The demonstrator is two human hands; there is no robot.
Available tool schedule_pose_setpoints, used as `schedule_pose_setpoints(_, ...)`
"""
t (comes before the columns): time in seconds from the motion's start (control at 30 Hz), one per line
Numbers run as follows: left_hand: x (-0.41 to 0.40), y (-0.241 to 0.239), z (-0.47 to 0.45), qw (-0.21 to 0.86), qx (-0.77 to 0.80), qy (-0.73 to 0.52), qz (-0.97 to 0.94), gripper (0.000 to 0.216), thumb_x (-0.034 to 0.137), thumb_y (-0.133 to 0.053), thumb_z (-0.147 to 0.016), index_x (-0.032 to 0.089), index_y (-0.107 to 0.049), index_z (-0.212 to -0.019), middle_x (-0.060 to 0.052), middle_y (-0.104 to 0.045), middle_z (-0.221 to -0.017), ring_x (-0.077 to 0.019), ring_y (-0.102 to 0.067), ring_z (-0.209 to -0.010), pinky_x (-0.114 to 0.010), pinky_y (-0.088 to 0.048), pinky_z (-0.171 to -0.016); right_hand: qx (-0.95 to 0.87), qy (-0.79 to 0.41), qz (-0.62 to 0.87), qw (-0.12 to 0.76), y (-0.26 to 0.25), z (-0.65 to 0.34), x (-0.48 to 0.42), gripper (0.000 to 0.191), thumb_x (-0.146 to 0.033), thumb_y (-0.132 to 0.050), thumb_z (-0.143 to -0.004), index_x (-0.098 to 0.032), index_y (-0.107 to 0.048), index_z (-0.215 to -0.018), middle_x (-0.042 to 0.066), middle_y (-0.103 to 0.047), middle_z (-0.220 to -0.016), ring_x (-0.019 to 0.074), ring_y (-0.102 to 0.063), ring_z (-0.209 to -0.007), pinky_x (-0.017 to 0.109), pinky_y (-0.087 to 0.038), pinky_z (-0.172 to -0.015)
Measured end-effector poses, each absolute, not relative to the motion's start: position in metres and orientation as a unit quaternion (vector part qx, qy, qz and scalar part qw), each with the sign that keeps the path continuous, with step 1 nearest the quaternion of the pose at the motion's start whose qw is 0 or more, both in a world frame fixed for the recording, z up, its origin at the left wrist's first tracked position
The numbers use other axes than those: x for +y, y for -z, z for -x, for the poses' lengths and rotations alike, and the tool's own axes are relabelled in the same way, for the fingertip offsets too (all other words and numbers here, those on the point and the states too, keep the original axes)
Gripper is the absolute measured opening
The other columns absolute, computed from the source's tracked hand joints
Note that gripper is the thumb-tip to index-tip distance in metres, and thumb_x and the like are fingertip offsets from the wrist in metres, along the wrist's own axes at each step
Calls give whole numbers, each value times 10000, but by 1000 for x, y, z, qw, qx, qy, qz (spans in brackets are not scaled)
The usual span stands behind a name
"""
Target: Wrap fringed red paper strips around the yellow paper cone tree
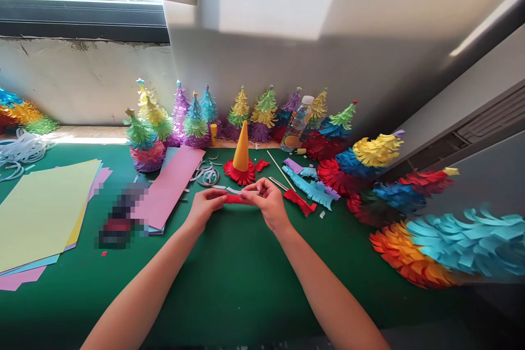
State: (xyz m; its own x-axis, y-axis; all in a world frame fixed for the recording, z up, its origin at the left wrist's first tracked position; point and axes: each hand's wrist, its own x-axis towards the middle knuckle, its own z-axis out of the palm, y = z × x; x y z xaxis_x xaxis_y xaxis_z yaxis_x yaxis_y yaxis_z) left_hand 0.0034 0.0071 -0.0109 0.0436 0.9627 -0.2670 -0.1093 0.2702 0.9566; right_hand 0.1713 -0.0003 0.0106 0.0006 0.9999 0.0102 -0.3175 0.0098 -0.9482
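My left hand (205, 206) and my right hand (266, 202) meet over the green table (229, 284), both pinched on one red fringed paper strip (238, 198). A thin white strip runs along its top edge between my fingers. Just behind my hands stands an orange paper cone (241, 147) with a red fringe skirt (239, 173) at its base. More fringed strips, red (300, 202), blue (311, 188) and purple (293, 165), lie to the right beside thin wooden sticks (281, 170).
Coloured paper sheets (41, 213) and a pink sheet (170, 186) lie at left. Finished paper trees (197, 117) line the back wall and pile up at right (451, 246). A glue stick (214, 134), a plastic bottle (296, 126) and curled white paper scraps (207, 175) sit near the cone.
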Motion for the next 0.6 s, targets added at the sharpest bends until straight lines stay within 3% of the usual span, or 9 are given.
schedule_pose_setpoints(0.23, 3, 6, -7, 636, 460, -477, -395, 382, 337, -791, -548, 135, -675, -851, -71, -716, -794, -205, -672, -786, -357, -513, -814, -390, -594, 401, 577, -9, -169, 1, 505, -252, -827, -513, -229, -360, -704, -53, -656, -688, 155, -665, -626, 313, -582, -628)
schedule_pose_setpoints(0.6, 2, 7, -7, 652, 425, -495, -386, 377, 301, -789, -574, 130, -692, -896, -68, -714, -822, -176, -661, -769, -333, -529, -798, -353, -587, 410, 603, -6, -170, 3, 529, -225, -834, -492, -228, -359, -724, -70, -649, -679, 155, -658, -602, 354, -583, -673)
